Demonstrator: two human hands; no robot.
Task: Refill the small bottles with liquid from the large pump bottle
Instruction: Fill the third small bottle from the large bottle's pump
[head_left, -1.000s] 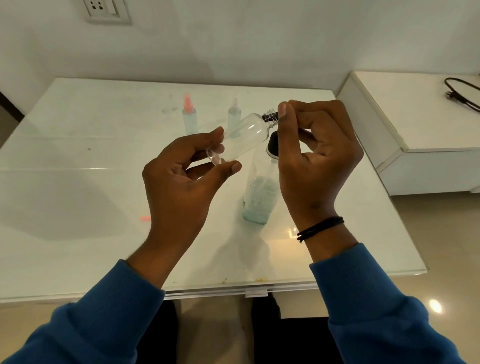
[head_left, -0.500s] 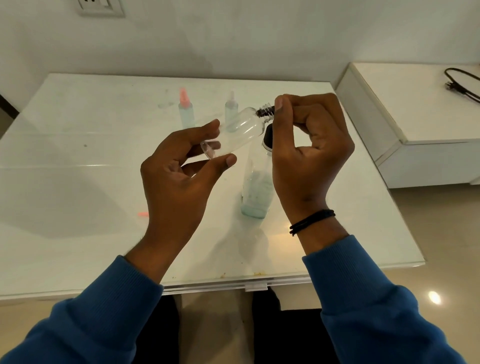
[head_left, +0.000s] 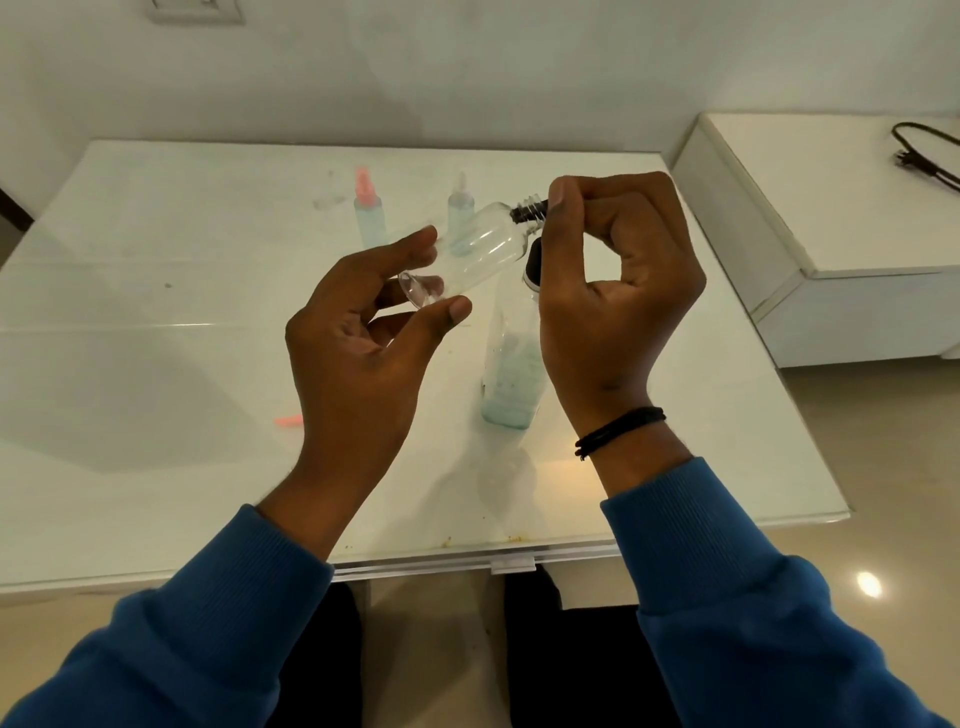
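We hold a clear small bottle (head_left: 480, 249) tilted above the middle of the desk (head_left: 156, 364), our left hand (head_left: 358, 343) pinching its base between thumb and fingers while our right hand (head_left: 618, 291) curls its fingertips round the black threaded neck at the bottle's 2 o'clock end. Just behind and below it the large pump bottle (head_left: 511, 374) stands upright on the desk, partly hidden by our right hand. At 11 o'clock from it stand a pink-capped bottle (head_left: 368, 208) and a clear-capped bottle (head_left: 460, 208).
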